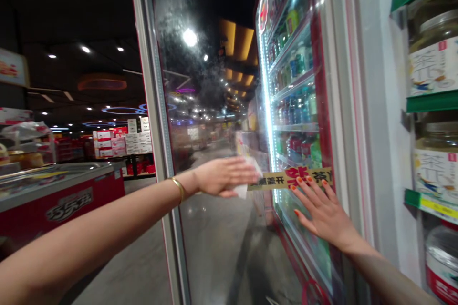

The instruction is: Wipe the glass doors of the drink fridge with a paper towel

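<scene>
Left grip (222, 177) is flat, its fingers pressed together over a white cloth (243, 186), though whether they pinch it or just press it down cannot be told from this view. The cloth shows past the fingertips and under the palm, at the left end of a yellow strip (289, 177) with red and black Chinese lettering. A gold bangle (178, 188) circles the left wrist.

Right grip (325, 214) is spread wide, palm toward the glass door (296, 212) of a lit drinks cooler, with orange-painted fingertips (307, 179) at the lower edge of the yellow strip. Behind the glass, bottled drinks (295, 109) stand in rows on the cooler's shelves, above and beside the strip.

Further right, large labelled jars (434, 43) sit on shelves with green edges. Off to the left, past a tall metal door frame (157, 105), a red-sided chest freezer (60, 195) stands on the shop floor, and stacked cartons (121, 140) rise beyond it under ceiling lights.
</scene>
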`<state>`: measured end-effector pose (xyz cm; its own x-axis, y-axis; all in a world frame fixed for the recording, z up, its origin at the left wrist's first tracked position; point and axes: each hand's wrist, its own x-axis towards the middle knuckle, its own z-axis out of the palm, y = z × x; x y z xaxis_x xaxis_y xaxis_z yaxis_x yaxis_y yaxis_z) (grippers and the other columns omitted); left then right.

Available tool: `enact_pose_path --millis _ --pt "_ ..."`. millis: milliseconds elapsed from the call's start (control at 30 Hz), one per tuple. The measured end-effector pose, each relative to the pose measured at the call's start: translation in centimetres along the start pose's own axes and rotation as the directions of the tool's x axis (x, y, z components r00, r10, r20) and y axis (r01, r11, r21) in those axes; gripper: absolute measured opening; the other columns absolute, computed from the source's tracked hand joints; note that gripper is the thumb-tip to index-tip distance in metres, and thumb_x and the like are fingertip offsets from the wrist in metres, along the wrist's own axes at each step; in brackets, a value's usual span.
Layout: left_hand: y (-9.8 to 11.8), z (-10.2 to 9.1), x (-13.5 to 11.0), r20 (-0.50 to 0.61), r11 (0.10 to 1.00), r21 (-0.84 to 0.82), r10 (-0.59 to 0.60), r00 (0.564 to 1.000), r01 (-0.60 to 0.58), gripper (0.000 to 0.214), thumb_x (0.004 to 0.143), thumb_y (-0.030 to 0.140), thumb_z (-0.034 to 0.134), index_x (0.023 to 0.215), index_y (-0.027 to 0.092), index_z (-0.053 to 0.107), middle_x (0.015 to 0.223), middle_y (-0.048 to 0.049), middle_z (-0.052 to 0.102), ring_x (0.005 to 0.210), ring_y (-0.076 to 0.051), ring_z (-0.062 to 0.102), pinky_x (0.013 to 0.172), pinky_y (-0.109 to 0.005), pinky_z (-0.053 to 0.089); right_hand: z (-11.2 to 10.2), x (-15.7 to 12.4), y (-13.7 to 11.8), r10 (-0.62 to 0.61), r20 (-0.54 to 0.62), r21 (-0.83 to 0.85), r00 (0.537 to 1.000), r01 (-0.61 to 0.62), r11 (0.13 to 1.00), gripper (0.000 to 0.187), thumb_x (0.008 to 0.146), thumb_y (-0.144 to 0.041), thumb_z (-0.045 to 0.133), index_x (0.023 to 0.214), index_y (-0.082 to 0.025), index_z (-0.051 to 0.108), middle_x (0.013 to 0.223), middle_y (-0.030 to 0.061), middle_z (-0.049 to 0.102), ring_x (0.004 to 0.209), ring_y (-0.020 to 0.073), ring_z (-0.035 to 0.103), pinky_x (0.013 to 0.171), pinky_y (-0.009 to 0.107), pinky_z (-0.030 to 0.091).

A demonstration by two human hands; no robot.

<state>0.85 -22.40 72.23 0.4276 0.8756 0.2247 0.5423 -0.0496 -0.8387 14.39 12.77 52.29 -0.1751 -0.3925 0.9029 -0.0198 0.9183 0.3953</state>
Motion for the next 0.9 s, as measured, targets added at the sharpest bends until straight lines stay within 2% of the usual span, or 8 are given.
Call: enact_pose_path --millis 133,333,433,533,600,667,767,900 --pt "-1.5 -0.4 0.4 -0.259 0.776 0.027 -0.603 0.754 0.630 0.087 0.107 0.046 0.038 0.173 0.012 -0.006 0.182 -0.0123 -0.001 0.169 -0.030 -0.008 0.140 -0.061 -0.003 0.0 0.0 0.0 -0.018 0.006 -0.010 1.000 0.018 1.000 0.081 0.102 -0.053 0.066 0.172 -0.031 0.030 0.174 0.0036 0.041 0.166 0.0249 0.030 0.140 0.051 0.012" --pt "0.9 0.5 2.7 0.055 0.991 -0.123 0.059 0.997 -0.051 0.063 0.104 0.062 0.037 0.164 0.043 0.042 0.174 0.0233 0.033 0.167 -0.005 0.018 0.137 -0.023 0.016 -0.2 -0.1 0.0 0.019 0.029 0.007 0.999 -0.019 1.000 0.084 0.100 -0.051 0.069 0.172 -0.032 0.030 0.171 0.0039 0.045 0.166 0.0250 0.030 0.140 0.050 0.012" --pt "-3.3 -1.2 3.5 -0.043 0.961 -0.081 -0.269 0.962 0.265 0.073 0.109 0.055 0.030 0.174 0.025 0.017 0.182 0.0039 0.020 0.171 -0.015 0.009 0.142 -0.043 0.004 -0.2 -0.2 0.0 0.015 0.042 -0.014 0.999 -0.015 1.000 0.085 0.099 -0.049 0.069 0.172 -0.032 0.030 0.172 0.0052 0.044 0.164 0.0278 0.035 0.139 0.053 0.014" --pt "-3.9 -1.1 3.5 -0.240 0.682 -0.034 -0.715 0.656 0.731 0.078 0.110 0.048 0.030 0.174 0.015 0.001 0.184 -0.0096 0.007 0.171 -0.026 -0.003 0.140 -0.059 -0.002 -0.2 -0.2 0.0 0.010 0.046 -0.029 0.999 -0.009 1.000 0.084 0.099 -0.050 0.069 0.172 -0.032 0.031 0.173 0.0053 0.043 0.164 0.0273 0.035 0.139 0.053 0.013" --pt "-0.7 0.3 2.6 -0.212 0.741 0.008 -0.655 0.726 0.671 0.083 0.107 0.053 0.038 0.175 0.020 0.004 0.184 -0.0064 0.010 0.171 -0.027 0.000 0.141 -0.058 0.003 -0.2 -0.2 0.0 -0.002 0.047 -0.041 0.999 0.003 0.999 0.083 0.100 -0.052 0.068 0.171 -0.031 0.032 0.173 0.0049 0.043 0.165 0.0262 0.033 0.139 0.052 0.013" --pt "3.2 2.1 0.7 0.007 0.990 -0.002 -0.144 0.990 0.144 0.078 0.107 0.053 0.039 0.175 0.029 0.011 0.183 0.0034 0.013 0.171 -0.021 0.006 0.142 -0.048 0.011 -0.3 -0.1 -0.1 -0.016 0.048 -0.050 0.999 0.019 0.999 0.081 0.100 -0.053 0.067 0.170 -0.030 0.034 0.173 0.0041 0.043 0.166 0.0252 0.031 0.139 0.051 0.013" --pt "6.0 3.2 -3.5 0.081 1.000 -0.003 -0.004 0.997 0.004 0.071 0.103 0.058 0.047 0.170 0.047 0.026 0.177 0.0192 0.026 0.168 -0.009 0.016 0.138 -0.026 0.021 -0.3 0.0 -0.1 -0.002 0.021 -0.041 1.000 0.003 0.999 0.079 0.101 -0.052 0.066 0.170 -0.030 0.034 0.172 0.0033 0.045 0.165 0.0240 0.032 0.140 0.050 0.013" --pt "6.7 3.5 -8.1 -0.137 0.738 0.198 -0.631 0.764 0.645 0.079 0.105 0.037 0.045 0.175 0.021 0.012 0.180 -0.0083 0.020 0.170 -0.028 0.005 0.141 -0.062 0.004 -0.2 0.2 -0.2 0.003 -0.004 0.024 1.000 -0.003 1.000 0.082 0.101 -0.052 0.067 0.172 -0.033 0.030 0.171 0.0020 0.046 0.165 0.0232 0.032 0.140 0.049 0.012"
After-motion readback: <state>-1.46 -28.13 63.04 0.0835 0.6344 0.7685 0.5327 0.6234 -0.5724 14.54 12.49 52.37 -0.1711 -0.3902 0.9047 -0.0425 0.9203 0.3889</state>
